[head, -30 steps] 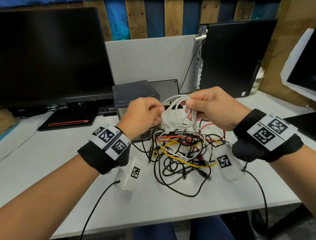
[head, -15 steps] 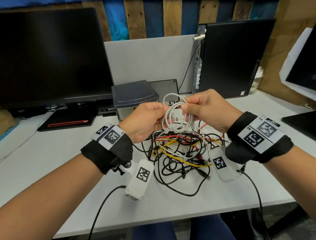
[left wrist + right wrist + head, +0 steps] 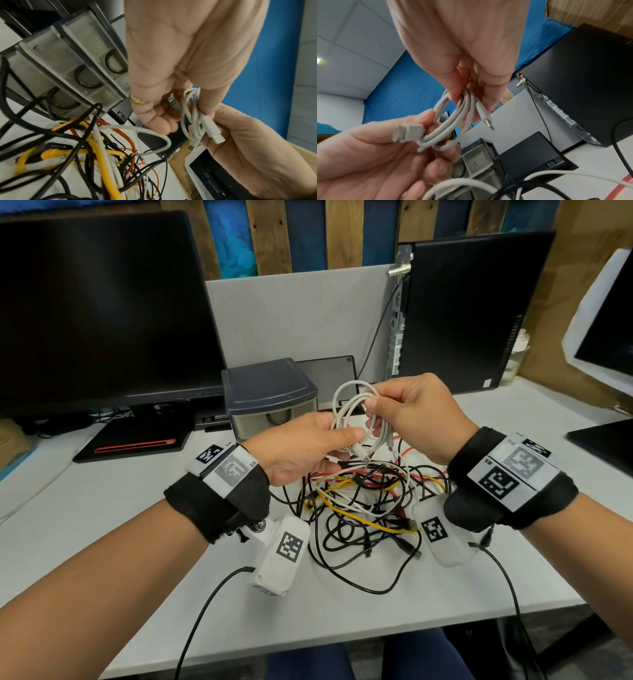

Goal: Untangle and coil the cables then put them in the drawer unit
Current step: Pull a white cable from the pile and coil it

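A white cable coil (image 3: pixel 356 422) hangs in the air between my two hands, above a tangle of black, yellow, red and white cables (image 3: pixel 363 508) on the white desk (image 3: pixel 102 525). My right hand (image 3: pixel 371 412) pinches the coil's top loops. My left hand (image 3: pixel 342 440), palm turned up, grips its lower part with the thumb across it. In the right wrist view the right hand (image 3: pixel 471 97) holds the loops (image 3: pixel 453 121) beside a slim plug (image 3: pixel 483 113), and a flat plug (image 3: pixel 409 132) lies under the left thumb. The grey drawer unit (image 3: pixel 270 392) stands just behind, with its drawers (image 3: pixel 68 65) closed.
A large black monitor (image 3: pixel 102 313) stands at the back left with its base (image 3: pixel 137 440) on the desk. At the back right are a black computer tower (image 3: pixel 472 309) and a grey divider panel (image 3: pixel 298 320). A dark device (image 3: pixel 606 446) lies at the right edge. Black wrist-camera leads trail off the desk front.
My left hand has rolled palm-up and dropped a little, and its thumb now lies over the coil's lower loops. The right hand and the coil stay in nearly the same place.
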Demonstrator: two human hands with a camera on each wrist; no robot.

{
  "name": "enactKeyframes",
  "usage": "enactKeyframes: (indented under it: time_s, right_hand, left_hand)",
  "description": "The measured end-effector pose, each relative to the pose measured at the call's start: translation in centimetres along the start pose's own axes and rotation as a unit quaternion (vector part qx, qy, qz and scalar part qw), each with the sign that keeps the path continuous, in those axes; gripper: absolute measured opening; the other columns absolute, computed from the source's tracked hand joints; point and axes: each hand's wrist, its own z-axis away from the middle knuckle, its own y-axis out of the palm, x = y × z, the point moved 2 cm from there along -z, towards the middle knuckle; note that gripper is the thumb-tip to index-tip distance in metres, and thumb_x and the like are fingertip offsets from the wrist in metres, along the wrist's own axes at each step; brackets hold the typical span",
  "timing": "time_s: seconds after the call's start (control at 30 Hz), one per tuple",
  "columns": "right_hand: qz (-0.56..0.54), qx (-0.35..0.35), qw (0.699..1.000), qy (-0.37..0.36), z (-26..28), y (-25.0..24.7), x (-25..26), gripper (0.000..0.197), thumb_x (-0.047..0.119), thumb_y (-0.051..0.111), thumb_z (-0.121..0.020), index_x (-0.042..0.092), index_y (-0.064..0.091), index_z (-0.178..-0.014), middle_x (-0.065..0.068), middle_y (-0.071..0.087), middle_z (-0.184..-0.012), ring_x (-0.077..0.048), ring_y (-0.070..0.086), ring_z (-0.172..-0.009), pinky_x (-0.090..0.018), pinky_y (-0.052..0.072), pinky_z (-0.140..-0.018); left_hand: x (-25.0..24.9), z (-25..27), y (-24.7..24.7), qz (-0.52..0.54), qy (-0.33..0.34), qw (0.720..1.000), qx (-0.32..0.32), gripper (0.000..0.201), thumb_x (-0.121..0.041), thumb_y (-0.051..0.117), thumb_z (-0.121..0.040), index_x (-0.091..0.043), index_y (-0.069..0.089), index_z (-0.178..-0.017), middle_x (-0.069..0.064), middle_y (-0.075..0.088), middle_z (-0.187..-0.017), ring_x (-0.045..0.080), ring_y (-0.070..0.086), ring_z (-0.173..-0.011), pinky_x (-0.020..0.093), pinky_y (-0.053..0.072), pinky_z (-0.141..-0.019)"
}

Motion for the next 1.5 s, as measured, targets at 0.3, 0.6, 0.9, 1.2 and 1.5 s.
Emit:
enactKeyframes:
  time_s: [0.3,0.6,0.9,1.2,1.5]
  right_hand:
    - [-0.077,0.0,0.997,-0.005,-0.11,0.17,0.14,0.022,0.002,0.055,-0.093,0.015,0.072,-0.096,-0.002,0.067,-0.074,-0.008,0.063,-0.065,-0.023,0.056,-0.071]
    - [0.122,-0.004,0.99,-0.072,-0.35,0.36,0.09,0.025,0.009,0.059,-0.092,0.015,0.07,-0.114,0.023,0.057,-0.074,0.011,0.056,-0.074,-0.001,0.039,-0.077]
    - [-0.03,-0.064,0.996,-0.056,-0.32,-0.05,0.22,0.023,0.006,0.06,-0.09,0.013,0.072,-0.109,-0.011,0.069,-0.074,-0.031,0.064,-0.072,-0.036,0.056,-0.075]
    - [0.197,-0.07,0.971,-0.112,-0.25,0.13,-0.15,0.024,0.008,0.061,-0.09,0.01,0.07,-0.112,-0.006,0.072,-0.105,-0.007,0.061,-0.1,-0.001,0.034,-0.088]
    - [0.122,-0.01,0.99,-0.07,-0.09,0.29,-0.04,0.025,0.008,0.066,-0.087,0.012,0.071,-0.112,0.009,0.067,-0.096,0.001,0.061,-0.087,0.0,0.042,-0.081]
  left_hand:
    - [0.35,-0.4,-0.86,0.074,-0.028,0.995,-0.066,0.035,-0.006,0.072,-0.08,-0.013,0.041,-0.094,0.008,0.066,-0.067,0.014,0.063,-0.054,0.022,0.056,-0.053]
    - [0.73,-0.54,-0.64,0.067,-0.048,0.991,-0.102,0.025,-0.004,0.075,-0.078,-0.011,0.051,-0.08,0.007,0.067,-0.063,0.011,0.064,-0.05,0.023,0.057,-0.052]
    - [0.47,-0.98,-0.47,0.071,0.001,0.983,-0.167,0.035,-0.011,0.072,-0.08,-0.019,0.038,-0.074,0.005,0.07,-0.075,0.01,0.066,-0.058,0.019,0.039,-0.05]
    - [0.12,-0.44,-0.29,0.11,-0.032,0.988,-0.102,0.017,0.004,0.063,-0.083,-0.01,0.054,-0.088,0.01,0.067,-0.076,0.01,0.064,-0.06,0.015,0.047,-0.048]
    - [0.11,-0.45,-0.13,0.12,-0.065,0.99,-0.033,0.027,-0.001,0.066,-0.084,-0.004,0.064,-0.111,0.002,0.06,-0.081,0.005,0.052,-0.06,0.013,0.042,-0.051]
